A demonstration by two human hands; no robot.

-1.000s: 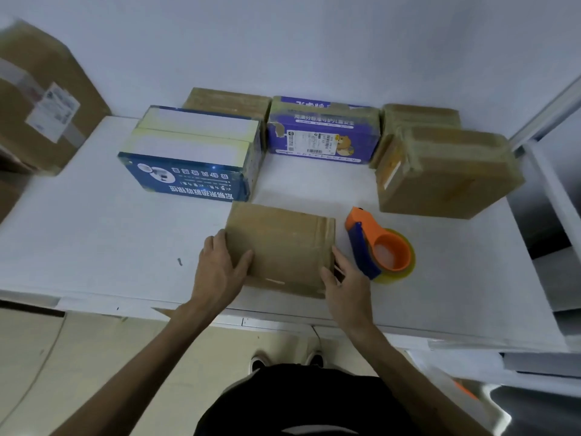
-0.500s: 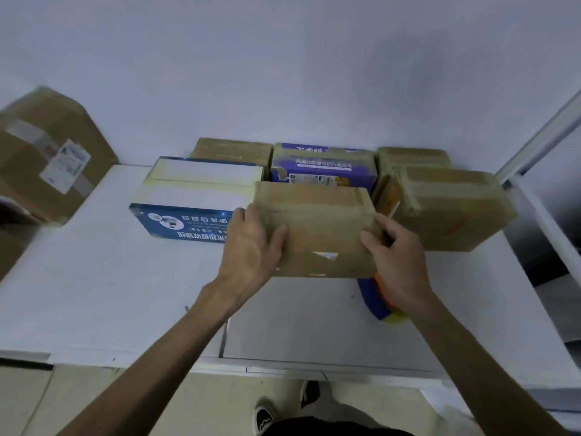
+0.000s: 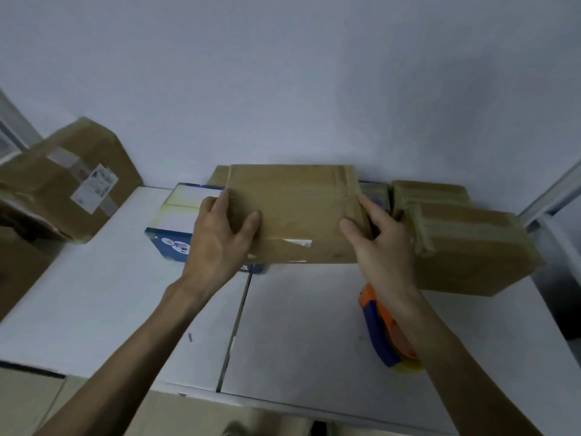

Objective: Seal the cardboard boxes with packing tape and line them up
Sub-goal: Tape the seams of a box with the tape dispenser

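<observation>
I'm on the lining-up step. My left hand point(image 3: 220, 243) and right hand point(image 3: 385, 250) grip the brown box point(image 3: 298, 212) by its ends, fingers point(image 3: 217, 204) curled round the sides and thumbs on the near face. It is up at the back row, between the blue-and-white box point(image 3: 174, 221) and the large taped box point(image 3: 471, 250). Whether it rests on anything, I can't tell. Next I should set it down square, in line.
</observation>
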